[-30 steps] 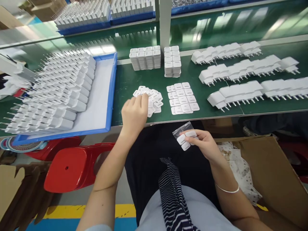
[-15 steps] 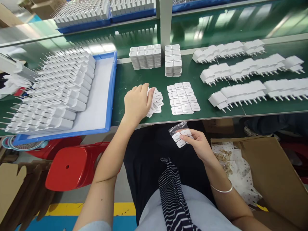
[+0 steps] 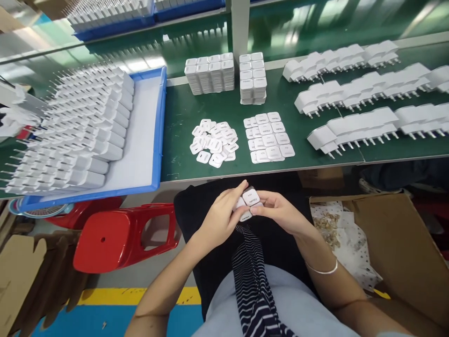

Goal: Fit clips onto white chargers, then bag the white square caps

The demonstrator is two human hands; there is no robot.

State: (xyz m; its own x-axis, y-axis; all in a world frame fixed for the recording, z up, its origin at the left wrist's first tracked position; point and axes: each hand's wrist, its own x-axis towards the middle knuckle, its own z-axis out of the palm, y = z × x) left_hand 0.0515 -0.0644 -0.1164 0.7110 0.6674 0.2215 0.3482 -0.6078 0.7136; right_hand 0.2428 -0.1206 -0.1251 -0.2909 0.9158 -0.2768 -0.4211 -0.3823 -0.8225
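Both hands meet over my lap, below the green bench's front edge. My left hand pinches a small white square plate at the top of a little cluster. My right hand holds that cluster of white plates in a clear plastic bag, mostly hidden by fingers. On the bench just beyond lies a loose pile of the same white plates. To its right is a neat grid of plates.
A blue tray at left holds rows of white chargers. Stacks of plates stand at the back. Rows of white chargers fill the right side. A red stool is at lower left, a cardboard box at right.
My left hand left the loose pile on the bench and came down to my lap with a plate. It now meets my right hand, which shifted slightly left with the bag.
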